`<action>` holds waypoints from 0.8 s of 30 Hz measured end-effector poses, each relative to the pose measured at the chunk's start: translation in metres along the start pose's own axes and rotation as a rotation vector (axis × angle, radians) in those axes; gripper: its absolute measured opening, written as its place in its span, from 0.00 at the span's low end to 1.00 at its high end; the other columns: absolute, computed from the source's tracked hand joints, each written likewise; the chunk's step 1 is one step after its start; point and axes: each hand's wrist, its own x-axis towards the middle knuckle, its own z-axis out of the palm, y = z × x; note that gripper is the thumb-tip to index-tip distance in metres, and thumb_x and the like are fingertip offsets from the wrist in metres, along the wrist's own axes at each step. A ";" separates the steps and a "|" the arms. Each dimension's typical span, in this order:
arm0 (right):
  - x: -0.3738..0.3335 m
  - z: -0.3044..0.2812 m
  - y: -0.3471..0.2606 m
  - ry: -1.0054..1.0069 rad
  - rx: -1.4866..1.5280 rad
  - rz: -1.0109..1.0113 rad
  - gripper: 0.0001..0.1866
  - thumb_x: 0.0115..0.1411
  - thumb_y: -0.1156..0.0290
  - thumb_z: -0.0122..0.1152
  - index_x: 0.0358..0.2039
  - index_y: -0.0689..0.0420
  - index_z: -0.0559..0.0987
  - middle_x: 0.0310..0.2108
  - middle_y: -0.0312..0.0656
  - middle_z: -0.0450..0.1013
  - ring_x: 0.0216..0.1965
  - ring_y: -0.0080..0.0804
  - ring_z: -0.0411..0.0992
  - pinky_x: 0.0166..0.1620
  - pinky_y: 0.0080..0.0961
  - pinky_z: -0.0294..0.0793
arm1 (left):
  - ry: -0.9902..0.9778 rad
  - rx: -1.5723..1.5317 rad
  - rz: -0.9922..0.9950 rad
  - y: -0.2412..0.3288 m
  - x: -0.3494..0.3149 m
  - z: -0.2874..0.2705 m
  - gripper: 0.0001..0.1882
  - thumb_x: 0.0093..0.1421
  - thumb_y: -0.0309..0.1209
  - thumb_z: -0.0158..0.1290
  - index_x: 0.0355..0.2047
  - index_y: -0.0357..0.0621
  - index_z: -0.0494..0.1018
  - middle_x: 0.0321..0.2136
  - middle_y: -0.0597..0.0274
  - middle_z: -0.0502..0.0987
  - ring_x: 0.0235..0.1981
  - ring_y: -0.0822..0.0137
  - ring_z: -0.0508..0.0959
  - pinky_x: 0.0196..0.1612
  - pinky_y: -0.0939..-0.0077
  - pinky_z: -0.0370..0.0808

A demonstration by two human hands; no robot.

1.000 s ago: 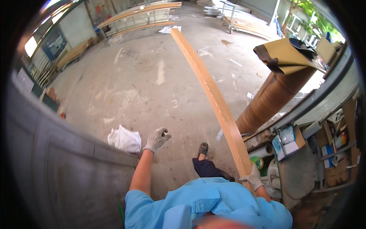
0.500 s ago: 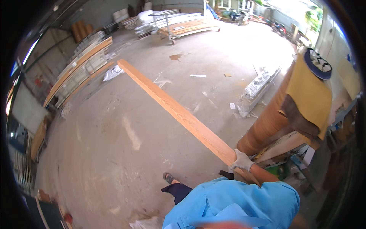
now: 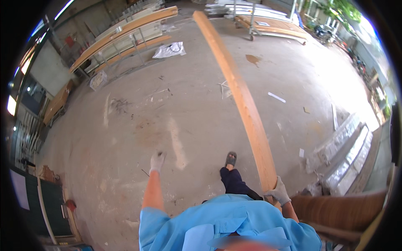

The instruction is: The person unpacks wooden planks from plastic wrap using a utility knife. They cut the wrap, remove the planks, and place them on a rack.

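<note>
A long wood-grain board (image 3: 238, 88) slants from my right side far out over the floor. My right hand (image 3: 278, 192), in a pale glove, grips its near end beside my hip. The board's lowest part is hidden behind my arm and blue shirt. Out to the left, my left hand (image 3: 157, 162), also gloved, is held away from my body over the floor with nothing visible in it. Its fingers look loosely apart, though small and a little blurred. The left hand is well away from the board.
A rack of long boards (image 3: 125, 31) stands at the far left, with a white sack (image 3: 169, 49) by it. A wheeled cart (image 3: 272, 29) is at the back. Plastic-wrapped bundles (image 3: 343, 154) and a brown roll (image 3: 347, 211) lie at right. Scraps litter the floor.
My view and body have turned right. The board's far end now points more straight ahead. My left hand has come into view; my right hand still grips the board.
</note>
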 end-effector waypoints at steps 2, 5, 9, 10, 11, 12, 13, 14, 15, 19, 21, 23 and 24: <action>0.068 -0.010 -0.017 0.000 0.019 -0.046 0.46 0.30 0.65 0.82 0.52 0.62 0.71 0.45 0.51 0.76 0.50 0.43 0.75 0.54 0.36 0.74 | -0.077 -0.120 0.076 0.056 0.079 0.024 0.22 0.64 0.47 0.55 0.43 0.39 0.79 0.27 0.58 0.80 0.30 0.67 0.78 0.38 0.69 0.74; 0.175 -0.025 -0.053 0.011 0.023 -0.037 0.46 0.28 0.67 0.83 0.52 0.61 0.71 0.44 0.48 0.76 0.48 0.42 0.75 0.52 0.37 0.75 | -0.198 -0.163 0.018 0.111 0.155 0.061 0.23 0.66 0.48 0.52 0.48 0.41 0.79 0.36 0.58 0.82 0.38 0.62 0.79 0.47 0.66 0.74; 0.300 -0.040 -0.120 -0.024 0.075 -0.005 0.48 0.28 0.67 0.84 0.53 0.62 0.69 0.44 0.49 0.75 0.48 0.41 0.75 0.50 0.36 0.76 | -0.513 0.349 -0.145 0.095 0.156 0.101 0.25 0.65 0.52 0.48 0.46 0.44 0.80 0.43 0.51 0.83 0.48 0.51 0.81 0.55 0.57 0.74; 0.336 -0.045 -0.139 -0.016 0.067 0.010 0.49 0.28 0.68 0.84 0.53 0.63 0.69 0.44 0.49 0.75 0.47 0.41 0.76 0.50 0.36 0.76 | -0.510 0.380 -0.186 0.083 0.147 0.111 0.26 0.65 0.54 0.47 0.42 0.45 0.81 0.39 0.53 0.84 0.44 0.53 0.83 0.52 0.56 0.75; 0.368 -0.048 -0.159 -0.005 0.089 -0.016 0.48 0.28 0.68 0.84 0.52 0.63 0.69 0.44 0.49 0.75 0.47 0.40 0.76 0.49 0.35 0.77 | -0.779 0.464 -0.323 0.070 0.149 0.116 0.26 0.65 0.54 0.47 0.35 0.43 0.81 0.30 0.56 0.84 0.31 0.59 0.84 0.41 0.60 0.78; 0.401 -0.049 -0.178 0.013 0.106 -0.032 0.48 0.28 0.69 0.84 0.52 0.63 0.69 0.43 0.49 0.75 0.46 0.40 0.76 0.49 0.35 0.77 | -0.702 0.351 -0.339 0.058 0.141 0.123 0.29 0.65 0.56 0.45 0.32 0.41 0.80 0.25 0.55 0.83 0.22 0.62 0.81 0.33 0.64 0.78; 0.427 -0.050 -0.195 0.034 0.123 -0.051 0.47 0.28 0.69 0.84 0.51 0.64 0.68 0.43 0.48 0.75 0.45 0.40 0.76 0.48 0.35 0.77 | -0.707 0.160 -0.343 0.047 0.132 0.125 0.27 0.65 0.53 0.49 0.31 0.39 0.80 0.23 0.52 0.82 0.20 0.59 0.80 0.31 0.62 0.78; 0.461 -0.049 -0.214 0.033 0.116 -0.068 0.47 0.28 0.70 0.84 0.51 0.64 0.68 0.43 0.48 0.75 0.45 0.40 0.76 0.48 0.35 0.77 | -0.526 -0.103 -0.481 0.039 0.134 0.129 0.22 0.64 0.49 0.53 0.30 0.40 0.79 0.22 0.54 0.81 0.20 0.59 0.80 0.29 0.61 0.77; 0.492 -0.047 -0.232 0.030 0.106 -0.084 0.47 0.28 0.70 0.84 0.51 0.64 0.68 0.43 0.47 0.75 0.44 0.40 0.76 0.48 0.36 0.77 | -0.463 -0.189 -0.646 0.033 0.140 0.131 0.21 0.64 0.48 0.54 0.30 0.40 0.79 0.22 0.55 0.80 0.20 0.59 0.79 0.27 0.61 0.76; 0.616 -0.039 -0.298 -0.067 0.251 -0.006 0.46 0.27 0.71 0.83 0.50 0.62 0.69 0.42 0.46 0.75 0.43 0.39 0.76 0.48 0.36 0.77 | -0.295 -0.256 -1.095 0.036 0.270 0.140 0.17 0.63 0.43 0.58 0.29 0.39 0.79 0.20 0.58 0.78 0.19 0.61 0.77 0.22 0.59 0.74; 0.677 -0.032 -0.327 0.006 0.161 -0.054 0.45 0.28 0.72 0.82 0.50 0.61 0.69 0.41 0.45 0.75 0.42 0.38 0.76 0.47 0.35 0.78 | -0.403 -0.143 -0.947 0.058 0.399 0.150 0.18 0.63 0.43 0.57 0.28 0.38 0.78 0.18 0.60 0.76 0.18 0.62 0.76 0.20 0.61 0.72; 0.734 -0.036 -0.358 0.038 0.102 -0.094 0.43 0.29 0.73 0.80 0.50 0.60 0.69 0.40 0.45 0.75 0.41 0.38 0.76 0.46 0.34 0.78 | -0.307 -0.421 -0.771 0.102 0.542 0.159 0.17 0.62 0.42 0.55 0.34 0.39 0.79 0.19 0.60 0.75 0.18 0.66 0.76 0.20 0.65 0.72; 0.761 -0.039 -0.373 0.037 0.091 -0.087 0.43 0.29 0.73 0.79 0.50 0.60 0.69 0.40 0.45 0.75 0.41 0.37 0.76 0.46 0.34 0.78 | -0.244 -0.526 -0.719 0.134 0.611 0.164 0.17 0.61 0.41 0.55 0.40 0.40 0.80 0.23 0.58 0.78 0.20 0.68 0.78 0.21 0.67 0.72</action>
